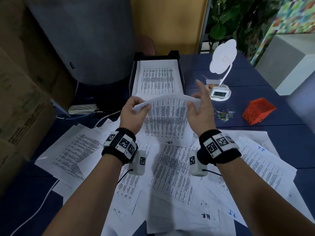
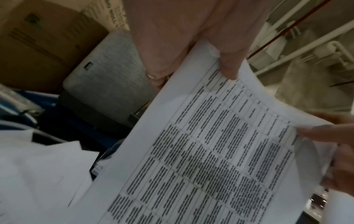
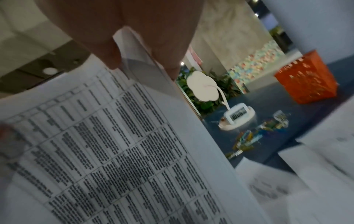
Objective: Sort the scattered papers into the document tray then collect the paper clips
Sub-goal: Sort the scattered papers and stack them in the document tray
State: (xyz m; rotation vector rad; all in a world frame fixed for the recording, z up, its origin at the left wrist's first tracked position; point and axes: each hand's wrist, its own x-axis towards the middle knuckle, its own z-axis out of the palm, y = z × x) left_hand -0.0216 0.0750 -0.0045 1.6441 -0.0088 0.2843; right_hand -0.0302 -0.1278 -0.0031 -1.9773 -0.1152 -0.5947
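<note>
I hold a printed sheet (image 1: 166, 120) in the air above the blue table (image 1: 238, 133), just in front of the black document tray (image 1: 181, 65). My left hand (image 1: 134, 109) pinches its far left corner, thumb on top (image 2: 229, 66). At the far right edge my right hand (image 1: 198, 106) pinches the sheet (image 3: 118, 151) between thumb and fingers, index finger raised. A printed page lies in the tray (image 1: 157, 79). Many loose papers (image 1: 170, 176) are scattered below my wrists. Coloured paper clips (image 1: 223, 114) lie in a small heap to the right, also in the right wrist view (image 3: 254, 136).
An orange mesh holder (image 1: 258, 110) lies tipped on its side right of the clips. A white desk lamp with a clock base (image 1: 219, 92) stands behind them. Cardboard boxes (image 1: 22, 99) and a grey case (image 1: 85, 40) rise on the left, with a power strip (image 1: 82, 109) and cables.
</note>
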